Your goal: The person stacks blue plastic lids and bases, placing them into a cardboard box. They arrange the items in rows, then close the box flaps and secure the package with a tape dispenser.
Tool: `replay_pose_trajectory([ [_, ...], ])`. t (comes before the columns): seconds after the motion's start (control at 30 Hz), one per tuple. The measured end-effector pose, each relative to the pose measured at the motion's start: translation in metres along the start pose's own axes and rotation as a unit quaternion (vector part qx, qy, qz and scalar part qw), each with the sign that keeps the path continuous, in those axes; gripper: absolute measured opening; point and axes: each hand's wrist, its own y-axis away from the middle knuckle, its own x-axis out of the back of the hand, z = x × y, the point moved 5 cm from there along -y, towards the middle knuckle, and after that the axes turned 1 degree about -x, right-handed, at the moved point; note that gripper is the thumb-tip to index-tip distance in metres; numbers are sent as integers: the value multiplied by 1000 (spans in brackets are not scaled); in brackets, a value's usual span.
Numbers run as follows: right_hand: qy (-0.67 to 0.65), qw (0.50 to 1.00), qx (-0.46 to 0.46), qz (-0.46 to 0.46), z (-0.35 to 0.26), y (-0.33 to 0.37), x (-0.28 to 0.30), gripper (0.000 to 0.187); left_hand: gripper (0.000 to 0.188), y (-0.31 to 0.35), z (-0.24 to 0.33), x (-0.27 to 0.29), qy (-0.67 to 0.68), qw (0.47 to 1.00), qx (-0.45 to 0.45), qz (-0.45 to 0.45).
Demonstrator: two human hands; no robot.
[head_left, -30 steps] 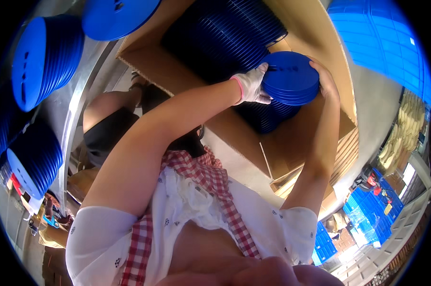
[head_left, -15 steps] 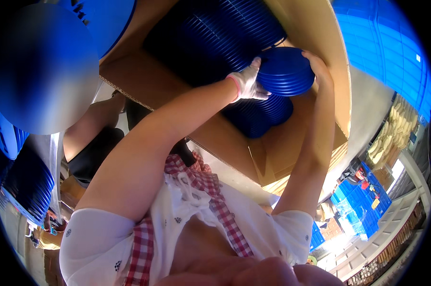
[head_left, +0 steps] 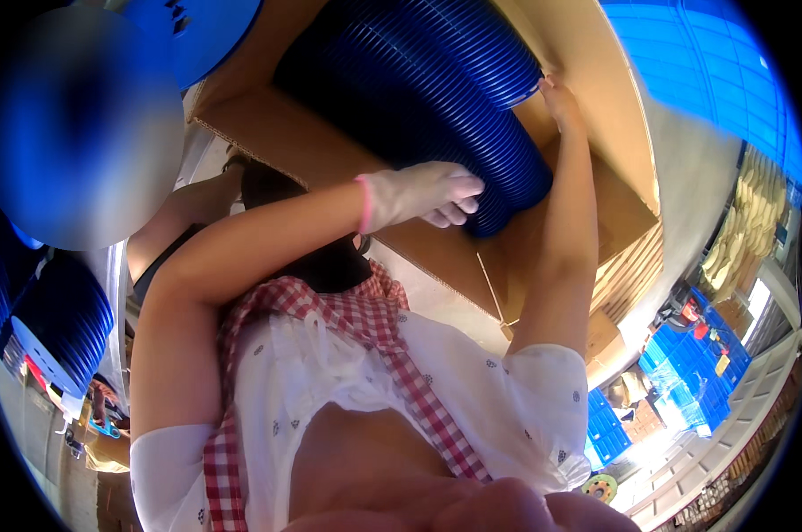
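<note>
Inside a large cardboard box (head_left: 596,199), dark blue ribbed round discs are packed on edge in long rows. The upper row of discs (head_left: 476,44) ends by my bare right hand (head_left: 562,105), whose outstretched fingers rest against its last disc. A second row of discs (head_left: 507,168) runs lower down, toward the box's near corner. My left hand (head_left: 426,195), in a white glove with a pink cuff, hovers over the box's near-left edge. Its fingers are curled in and nothing shows in them.
A large blue disc (head_left: 201,35) stands at the upper left, with a blurred round shape (head_left: 82,133) closer to the camera. More blue discs (head_left: 64,328) are stacked at left. Blue crates (head_left: 698,363) and bundled tan material (head_left: 742,213) lie to the right. Another person's leg (head_left: 183,208) shows beside the box.
The short stack of discs held between both hands is now out of them, and the upper row reaches farther. My left hand has drawn back toward me; the right stays by the row's end.
</note>
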Motion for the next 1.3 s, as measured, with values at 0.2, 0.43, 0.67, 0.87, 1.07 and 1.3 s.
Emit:
replay_pose_trajectory([
  [0.2,-212,975,49,46,-67,69,9,44,53,125,-14,29,-45,971,-176,158],
  [0.43,-515,814,239,-122,-310,203,11,44,46,232,-27,60,-38,871,-323,367],
  [0.67,-439,874,204,-46,-428,211,-26,59,39,279,-86,37,-4,850,-371,374],
  [0.87,-655,714,245,-15,-409,224,-9,29,39,321,-110,40,6,820,-404,405],
  [1.07,-620,710,334,-28,-342,316,68,22,64,358,-96,30,-104,742,-490,446],
  [1.3,-460,772,434,-67,-372,431,87,23,65,367,-76,3,10,757,-563,332],
])
